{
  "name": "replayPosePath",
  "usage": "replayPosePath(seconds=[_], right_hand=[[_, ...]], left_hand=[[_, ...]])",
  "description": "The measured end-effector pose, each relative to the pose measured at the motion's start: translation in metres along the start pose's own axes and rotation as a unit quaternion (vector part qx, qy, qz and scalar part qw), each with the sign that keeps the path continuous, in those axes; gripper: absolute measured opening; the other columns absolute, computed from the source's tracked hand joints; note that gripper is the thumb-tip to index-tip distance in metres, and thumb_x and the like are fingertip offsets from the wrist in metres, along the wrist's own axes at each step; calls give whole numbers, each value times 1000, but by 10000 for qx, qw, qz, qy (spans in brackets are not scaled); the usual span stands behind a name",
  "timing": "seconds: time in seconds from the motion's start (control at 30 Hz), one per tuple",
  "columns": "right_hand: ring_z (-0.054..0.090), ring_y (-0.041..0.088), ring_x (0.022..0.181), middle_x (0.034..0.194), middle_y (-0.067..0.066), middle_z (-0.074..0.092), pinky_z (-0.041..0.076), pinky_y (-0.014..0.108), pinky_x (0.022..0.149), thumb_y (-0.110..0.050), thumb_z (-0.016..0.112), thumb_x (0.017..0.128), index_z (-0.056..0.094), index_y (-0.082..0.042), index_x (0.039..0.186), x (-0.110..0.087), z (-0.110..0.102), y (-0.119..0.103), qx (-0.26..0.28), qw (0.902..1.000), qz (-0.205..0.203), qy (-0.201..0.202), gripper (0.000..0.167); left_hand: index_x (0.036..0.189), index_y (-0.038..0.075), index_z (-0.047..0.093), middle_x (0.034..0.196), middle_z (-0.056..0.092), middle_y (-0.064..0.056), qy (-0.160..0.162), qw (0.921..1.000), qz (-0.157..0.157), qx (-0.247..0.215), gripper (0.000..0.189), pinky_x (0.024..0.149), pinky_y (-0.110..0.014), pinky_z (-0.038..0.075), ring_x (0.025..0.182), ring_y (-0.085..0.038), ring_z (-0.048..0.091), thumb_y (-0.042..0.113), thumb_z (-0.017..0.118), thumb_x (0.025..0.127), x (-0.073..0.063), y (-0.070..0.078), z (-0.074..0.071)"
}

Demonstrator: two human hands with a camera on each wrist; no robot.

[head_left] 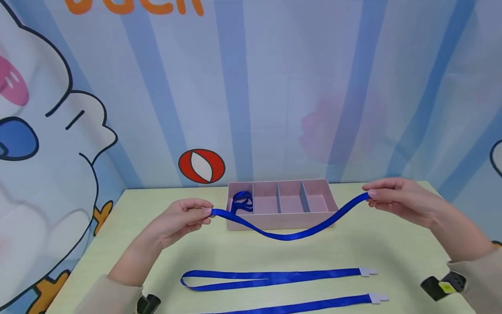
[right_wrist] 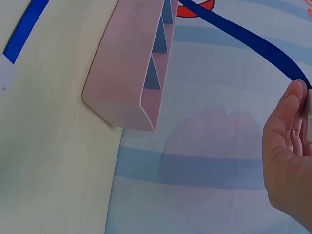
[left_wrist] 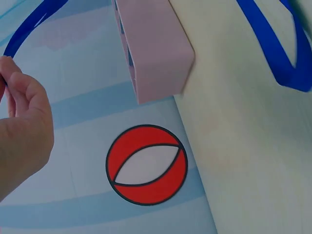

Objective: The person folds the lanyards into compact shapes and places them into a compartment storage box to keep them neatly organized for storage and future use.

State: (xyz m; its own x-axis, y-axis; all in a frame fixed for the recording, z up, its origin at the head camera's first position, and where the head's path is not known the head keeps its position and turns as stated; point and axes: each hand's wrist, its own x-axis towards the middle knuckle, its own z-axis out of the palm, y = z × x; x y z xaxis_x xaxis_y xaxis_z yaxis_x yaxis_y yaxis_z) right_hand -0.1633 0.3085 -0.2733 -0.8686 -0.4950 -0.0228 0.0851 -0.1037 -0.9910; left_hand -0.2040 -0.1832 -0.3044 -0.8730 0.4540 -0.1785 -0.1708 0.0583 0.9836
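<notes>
A pale yellow, flat tabletop (head_left: 290,254) lies at 6 o'clock in the head view, bearing soft shadows. A light-blue, blue-striped sheet backdrop (head_left: 290,56) rises at 12 o'clock, showing orange lettering (head_left: 119,9) at 11 o'clock and a black-outlined white cartoon figure (head_left: 47,183) at 9 o'clock.

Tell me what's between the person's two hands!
In the head view, a blue lanyard sags from the left hand to the right hand. Behind it is the pink four-compartment box, with blue strap in its leftmost compartment.

Table (head_left: 392,248) with tray (head_left: 282,221), blue lanyards (head_left: 313,275)
</notes>
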Motion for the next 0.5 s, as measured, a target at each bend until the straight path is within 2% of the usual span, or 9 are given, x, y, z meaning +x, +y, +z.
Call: replayPosePath(seconds=[0.23, 0.37, 0.5], right_hand=[[67, 15, 84, 92, 5, 70, 53, 26, 78, 2, 46, 95, 71, -11, 102, 9, 19, -7, -254, 9996, 32, 86, 29], [67, 15, 83, 91, 4, 70, 53, 26, 78, 2, 48, 95, 72, -11, 101, 13, 28, -9, -355, 9992, 2, 169, 28], [67, 15, 82, 91, 3, 70, 53, 27, 78, 1, 49, 95, 72, -12, 100, 18, 37, -9, -406, 9991, -87, 86, 27]], left_hand=[[100, 7, 65, 79, 66, -1, 135, 9998, 26, -162, 12, 66, -17, 50, 69, -9, 62, 12, 63, 90, 4, 11, 24], [101, 5, 66, 78, 67, -1, 99, 9996, 79, -244, 13, 63, -16, 50, 69, -9, 64, 11, 62, 90, 5, 14, 37], [101, 3, 67, 79, 68, -1, -9, 9996, 99, -246, 15, 65, -18, 51, 72, -10, 66, 10, 63, 89, 6, 15, 50]])
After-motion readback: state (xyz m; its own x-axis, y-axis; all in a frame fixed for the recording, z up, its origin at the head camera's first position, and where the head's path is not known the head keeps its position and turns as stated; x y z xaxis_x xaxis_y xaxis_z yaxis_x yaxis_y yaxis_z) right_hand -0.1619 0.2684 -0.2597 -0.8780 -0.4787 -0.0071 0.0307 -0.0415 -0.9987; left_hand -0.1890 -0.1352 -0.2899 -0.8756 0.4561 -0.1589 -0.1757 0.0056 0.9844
